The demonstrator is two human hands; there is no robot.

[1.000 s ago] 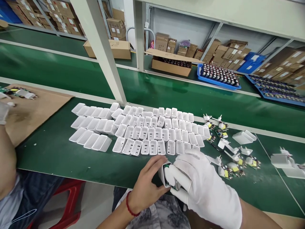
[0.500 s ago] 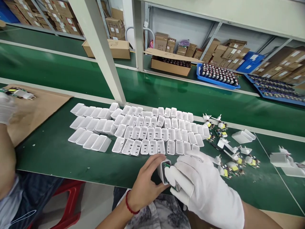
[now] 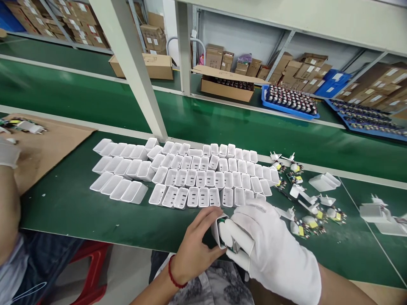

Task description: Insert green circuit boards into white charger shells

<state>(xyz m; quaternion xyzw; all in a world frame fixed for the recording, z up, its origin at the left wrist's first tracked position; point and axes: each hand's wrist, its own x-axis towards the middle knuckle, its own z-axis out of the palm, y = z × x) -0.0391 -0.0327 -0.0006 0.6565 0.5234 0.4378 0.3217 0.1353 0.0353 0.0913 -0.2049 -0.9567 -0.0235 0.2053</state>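
Note:
My bare left hand [image 3: 197, 243], with a red cord at the wrist, is closed around a white plastic charger case [image 3: 216, 231] whose open end faces right. My right hand [image 3: 267, 248], in a white glove, pinches a green circuit board [image 3: 233, 246] that sits partly inside the case mouth. The gloved fingers hide much of the board. Just beyond my hands stand rows of white cases [image 3: 201, 178] on the green bench. Loose circuit boards with white plug parts [image 3: 313, 222] lie to the right of my glove.
A co-worker's arm [image 3: 8, 203] and gloved hand reach in at the left over brown cardboard [image 3: 60, 137]. A slanted metal post [image 3: 136, 76] rises at the bench's back edge. Blue trays [image 3: 289, 101] of parts and an open carton [image 3: 227, 88] stand behind. A red stool [image 3: 92, 271] is below.
My gloved hand has shifted slightly left against the case, and the board seems a little deeper in its opening. At the far left, the co-worker's hand has moved slightly.

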